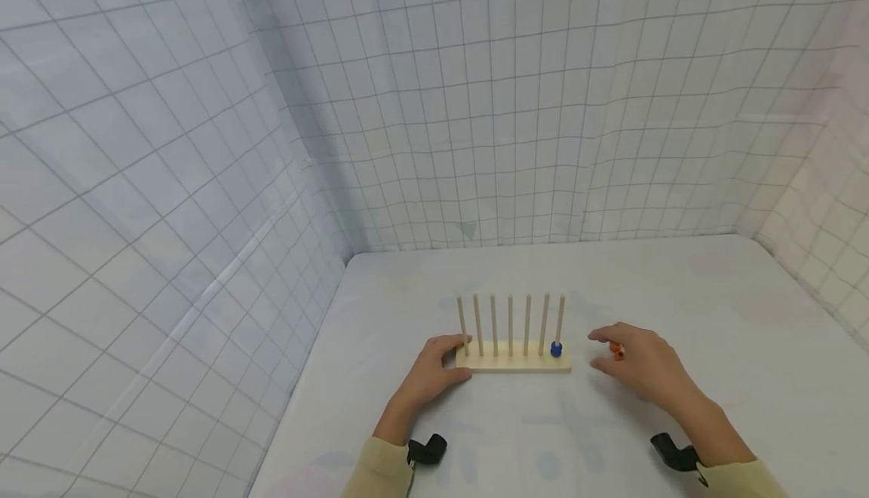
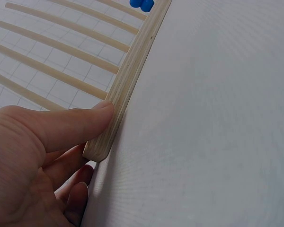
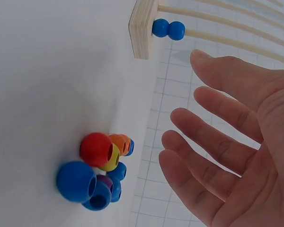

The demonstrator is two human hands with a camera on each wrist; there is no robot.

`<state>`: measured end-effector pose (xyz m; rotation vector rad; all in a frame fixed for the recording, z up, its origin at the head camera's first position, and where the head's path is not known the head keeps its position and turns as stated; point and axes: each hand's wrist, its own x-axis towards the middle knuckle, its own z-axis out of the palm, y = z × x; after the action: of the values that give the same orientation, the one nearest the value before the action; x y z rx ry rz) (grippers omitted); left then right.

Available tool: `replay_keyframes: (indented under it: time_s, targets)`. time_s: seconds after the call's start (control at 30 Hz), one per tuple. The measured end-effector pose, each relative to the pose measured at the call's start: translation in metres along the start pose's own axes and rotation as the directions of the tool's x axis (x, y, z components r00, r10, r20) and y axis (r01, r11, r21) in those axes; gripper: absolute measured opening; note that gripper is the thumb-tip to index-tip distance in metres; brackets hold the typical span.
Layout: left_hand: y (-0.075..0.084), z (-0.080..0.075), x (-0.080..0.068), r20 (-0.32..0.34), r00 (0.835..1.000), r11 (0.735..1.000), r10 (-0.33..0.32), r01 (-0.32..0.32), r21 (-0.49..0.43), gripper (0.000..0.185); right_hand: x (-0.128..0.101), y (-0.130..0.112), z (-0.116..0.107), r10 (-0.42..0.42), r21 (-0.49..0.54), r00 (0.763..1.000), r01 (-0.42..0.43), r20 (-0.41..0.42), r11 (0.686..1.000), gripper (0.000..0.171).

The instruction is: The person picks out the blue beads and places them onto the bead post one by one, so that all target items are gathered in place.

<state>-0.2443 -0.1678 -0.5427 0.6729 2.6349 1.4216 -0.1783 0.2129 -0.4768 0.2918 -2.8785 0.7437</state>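
Note:
A pale wooden board [image 1: 516, 367] with a row of upright dowels stands on the table. Two blue beads [image 3: 161, 28] are threaded low on its rightmost dowel. My left hand [image 1: 429, 372] grips the board's left end, thumb on the near edge. To the right of the board, my right hand [image 1: 648, 362] is held over the table with its fingers spread and nothing between them. Loose beads lie beside that hand: a red bead [image 3: 95, 149], a yellow bead [image 3: 111, 161], orange beads [image 3: 118, 143], a purple one and several blue beads [image 3: 75, 182]. The hand hides most of them in the head view.
The white table [image 1: 380, 294] is bounded by grid-patterned cloth walls [image 1: 475, 121] at the back and both sides. Each wrist carries a black camera mount, such as the left mount [image 1: 429, 450].

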Motion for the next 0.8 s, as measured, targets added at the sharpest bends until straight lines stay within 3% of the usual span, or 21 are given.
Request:
replay_keyframes:
  time_s: [0.43, 0.8]
  targets:
    - [-0.001, -0.002, 0.004, 0.015, 1.0, 1.0, -0.024, 0.024, 0.017, 0.056, -0.022, 0.025, -0.012, 0.054, -0.069, 0.999, -0.053, 0.003, 0.996, 0.042]
    - [0.0, 0.0, 0.0, 0.011, 0.999, 0.999, -0.036, 0.036, -0.007, 0.057, -0.045, 0.039, -0.018, 0.114, -0.055, 0.993, -0.112, 0.039, 0.992, 0.037]
